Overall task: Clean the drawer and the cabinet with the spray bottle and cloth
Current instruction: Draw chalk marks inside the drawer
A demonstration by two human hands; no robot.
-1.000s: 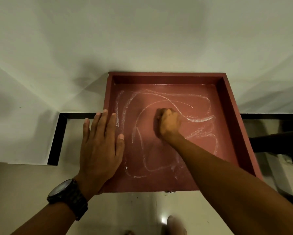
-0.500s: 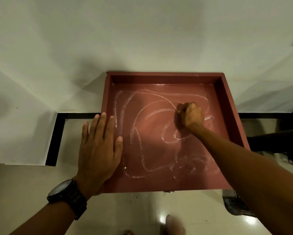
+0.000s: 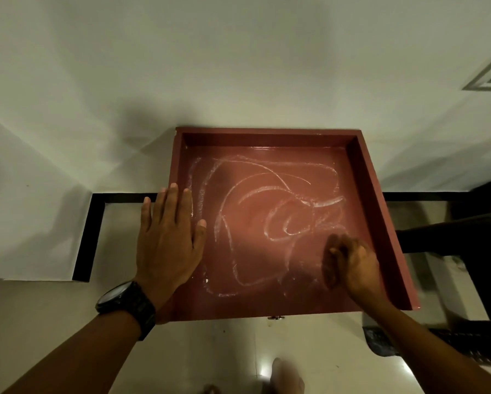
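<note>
A reddish-brown drawer (image 3: 375, 200) stands pulled out from the white cabinet (image 3: 238, 66), and white swirled streaks cover its floor. My left hand (image 3: 168, 245) lies flat, fingers spread, on the drawer's left rim. Inside the drawer, near the right front corner, my right hand (image 3: 355, 265) is closed on a dark bunched cloth (image 3: 330, 265) and presses it against the floor. Most of the cloth is hidden under the hand. No spray bottle is in view.
A small metal knob (image 3: 275, 317) sticks out of the drawer's front. Dark furniture (image 3: 466, 237) stands close to the right of the drawer, with a dark object (image 3: 380, 342) on the floor below it. A foot (image 3: 287, 376) shows on the glossy tiles.
My right hand with the cloth slid from the drawer's middle to the right, then toward me into the right front corner, leaving fresh streaks. My left hand stayed on the rim.
</note>
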